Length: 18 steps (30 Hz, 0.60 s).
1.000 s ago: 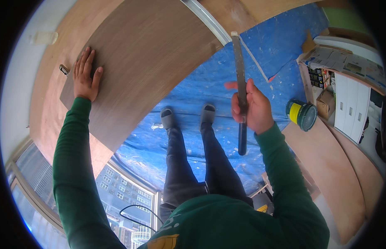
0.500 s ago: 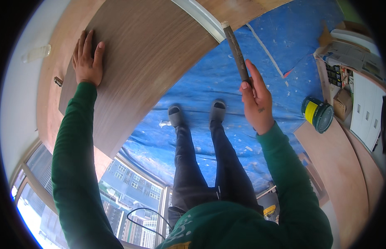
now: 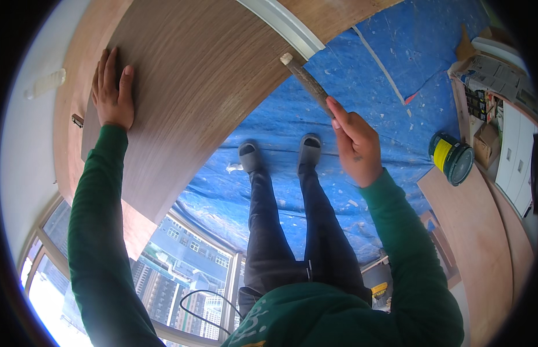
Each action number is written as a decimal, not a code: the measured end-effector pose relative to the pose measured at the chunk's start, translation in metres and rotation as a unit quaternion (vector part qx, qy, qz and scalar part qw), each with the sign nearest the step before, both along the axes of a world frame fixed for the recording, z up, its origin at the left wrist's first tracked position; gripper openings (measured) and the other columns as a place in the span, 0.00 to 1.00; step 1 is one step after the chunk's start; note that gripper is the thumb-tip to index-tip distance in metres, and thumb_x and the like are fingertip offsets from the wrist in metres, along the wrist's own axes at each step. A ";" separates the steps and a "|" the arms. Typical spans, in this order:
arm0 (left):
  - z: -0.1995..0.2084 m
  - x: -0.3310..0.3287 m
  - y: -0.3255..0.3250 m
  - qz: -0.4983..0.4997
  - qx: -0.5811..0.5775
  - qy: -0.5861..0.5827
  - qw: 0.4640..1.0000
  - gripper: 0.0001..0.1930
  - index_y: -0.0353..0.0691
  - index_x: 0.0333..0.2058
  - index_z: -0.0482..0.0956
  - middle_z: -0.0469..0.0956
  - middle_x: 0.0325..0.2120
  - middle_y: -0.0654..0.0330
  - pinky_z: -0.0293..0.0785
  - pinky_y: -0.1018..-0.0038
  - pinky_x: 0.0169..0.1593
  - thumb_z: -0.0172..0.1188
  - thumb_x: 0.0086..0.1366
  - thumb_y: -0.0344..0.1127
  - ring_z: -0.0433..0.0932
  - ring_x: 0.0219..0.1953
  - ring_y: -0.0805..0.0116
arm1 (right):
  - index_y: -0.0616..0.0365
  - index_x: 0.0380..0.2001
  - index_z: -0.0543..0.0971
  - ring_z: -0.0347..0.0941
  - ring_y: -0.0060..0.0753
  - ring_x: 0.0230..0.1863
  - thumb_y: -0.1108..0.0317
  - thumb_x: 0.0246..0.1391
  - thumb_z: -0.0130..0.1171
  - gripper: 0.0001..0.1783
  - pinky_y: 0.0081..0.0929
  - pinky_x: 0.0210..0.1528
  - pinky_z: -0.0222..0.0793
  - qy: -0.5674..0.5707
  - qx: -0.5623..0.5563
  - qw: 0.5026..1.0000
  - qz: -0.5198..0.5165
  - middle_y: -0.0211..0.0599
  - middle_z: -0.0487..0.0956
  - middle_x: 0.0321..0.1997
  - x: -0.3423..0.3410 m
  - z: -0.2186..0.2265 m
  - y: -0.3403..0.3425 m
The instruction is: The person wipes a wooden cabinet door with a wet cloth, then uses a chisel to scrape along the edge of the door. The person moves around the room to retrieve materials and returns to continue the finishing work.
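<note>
My left hand (image 3: 113, 95) lies flat on a large brown wood-grain panel (image 3: 193, 87), near its left edge, with the fingers stretched out. In my right hand (image 3: 359, 147) is a short, dark brown stick (image 3: 308, 82) with a pale, rough end. It slants up and to the left. Its pale end appears over the panel's right edge; I cannot tell whether it touches. My fingers hide the stick's lower end.
A white metal strip (image 3: 286, 29) runs by the panel's far edge. Blue sheeting (image 3: 274, 115) covers the floor under my feet. To the right stand a dark green tub (image 3: 457, 162), plywood boards (image 3: 462, 225) and a white cabinet (image 3: 511, 156). Windows (image 3: 182, 260) lie lower left.
The stick has tilted left, and its pale end has come down from beside the white strip to over the panel's edge. My left hand stays on the panel.
</note>
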<state>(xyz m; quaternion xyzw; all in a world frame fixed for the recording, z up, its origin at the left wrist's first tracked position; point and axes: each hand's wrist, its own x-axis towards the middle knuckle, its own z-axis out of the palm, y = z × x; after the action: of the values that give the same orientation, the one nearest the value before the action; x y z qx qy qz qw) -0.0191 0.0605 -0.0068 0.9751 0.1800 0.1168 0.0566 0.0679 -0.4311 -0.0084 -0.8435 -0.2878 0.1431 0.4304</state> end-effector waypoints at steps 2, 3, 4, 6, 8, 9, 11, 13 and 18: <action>0.002 -0.001 0.000 0.000 0.004 0.004 1.000 0.33 0.53 0.72 0.66 0.61 0.74 0.59 0.45 0.55 0.77 0.46 0.75 0.62 0.56 0.76 0.52 | 0.40 0.69 0.75 0.75 0.36 0.27 0.83 0.60 0.61 0.36 0.31 0.32 0.73 -0.011 0.001 1.000 -0.002 0.37 0.76 0.28 0.002 0.000 0.000; 0.002 0.000 -0.001 0.000 0.005 0.005 1.000 0.34 0.53 0.72 0.66 0.61 0.74 0.59 0.45 0.55 0.77 0.46 0.74 0.62 0.55 0.76 0.52 | 0.39 0.69 0.75 0.75 0.37 0.27 0.83 0.60 0.61 0.36 0.31 0.31 0.73 -0.018 0.001 1.000 -0.004 0.37 0.76 0.28 0.005 0.001 0.002; 0.001 0.000 -0.002 0.002 0.005 0.005 1.000 0.34 0.53 0.72 0.66 0.61 0.74 0.59 0.45 0.55 0.77 0.46 0.74 0.62 0.55 0.76 0.52 | 0.39 0.69 0.75 0.75 0.37 0.27 0.83 0.60 0.61 0.36 0.32 0.31 0.73 -0.023 0.000 1.000 -0.002 0.37 0.76 0.28 0.007 0.001 0.005; 0.002 0.001 -0.004 0.004 0.006 0.005 1.000 0.34 0.53 0.72 0.66 0.61 0.74 0.59 0.45 0.55 0.77 0.46 0.74 0.62 0.55 0.76 0.52 | 0.39 0.69 0.75 0.75 0.37 0.26 0.83 0.60 0.61 0.36 0.32 0.31 0.73 -0.032 0.000 0.999 0.001 0.38 0.77 0.28 0.015 0.003 0.017; 0.003 0.000 -0.004 0.006 0.007 0.008 1.000 0.34 0.53 0.72 0.65 0.61 0.74 0.59 0.45 0.55 0.77 0.46 0.74 0.63 0.55 0.76 0.53 | 0.39 0.69 0.75 0.76 0.37 0.26 0.82 0.60 0.61 0.36 0.32 0.31 0.73 -0.030 0.005 1.000 -0.006 0.38 0.78 0.27 0.026 0.004 0.038; 0.003 0.000 -0.004 0.006 0.006 0.008 1.000 0.34 0.53 0.72 0.65 0.60 0.75 0.59 0.45 0.55 0.77 0.46 0.74 0.63 0.54 0.77 0.53 | 0.39 0.69 0.75 0.76 0.37 0.26 0.82 0.61 0.61 0.35 0.32 0.31 0.73 -0.030 0.007 0.999 -0.009 0.38 0.78 0.27 0.029 0.006 0.043; 0.001 -0.001 -0.004 0.010 0.010 0.013 1.000 0.34 0.54 0.72 0.65 0.60 0.75 0.59 0.45 0.55 0.77 0.46 0.74 0.63 0.54 0.77 0.53 | 0.39 0.69 0.75 0.76 0.38 0.26 0.81 0.62 0.60 0.34 0.32 0.31 0.73 -0.019 0.006 1.000 -0.019 0.39 0.78 0.27 0.028 0.010 0.043; 0.000 -0.001 -0.003 0.012 0.012 0.014 1.000 0.35 0.54 0.72 0.65 0.60 0.75 0.59 0.45 0.55 0.77 0.46 0.74 0.63 0.54 0.77 0.53 | 0.40 0.69 0.75 0.76 0.39 0.25 0.80 0.63 0.60 0.33 0.32 0.31 0.73 -0.018 0.001 1.000 -0.021 0.40 0.78 0.27 0.020 0.017 0.037; 0.003 -0.002 -0.001 0.008 0.009 0.008 1.000 0.35 0.55 0.72 0.65 0.60 0.75 0.60 0.44 0.54 0.77 0.46 0.74 0.64 0.53 0.77 0.54 | 0.40 0.69 0.74 0.76 0.40 0.25 0.79 0.64 0.59 0.32 0.31 0.32 0.74 -0.015 -0.007 1.000 -0.018 0.42 0.78 0.27 -0.001 0.017 0.014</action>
<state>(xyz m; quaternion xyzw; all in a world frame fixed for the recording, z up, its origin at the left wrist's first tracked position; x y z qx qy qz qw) -0.0211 0.0594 -0.0037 0.9750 0.1872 0.1109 0.0450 0.0672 -0.4174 0.0082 -0.8535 -0.2780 0.1244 0.4228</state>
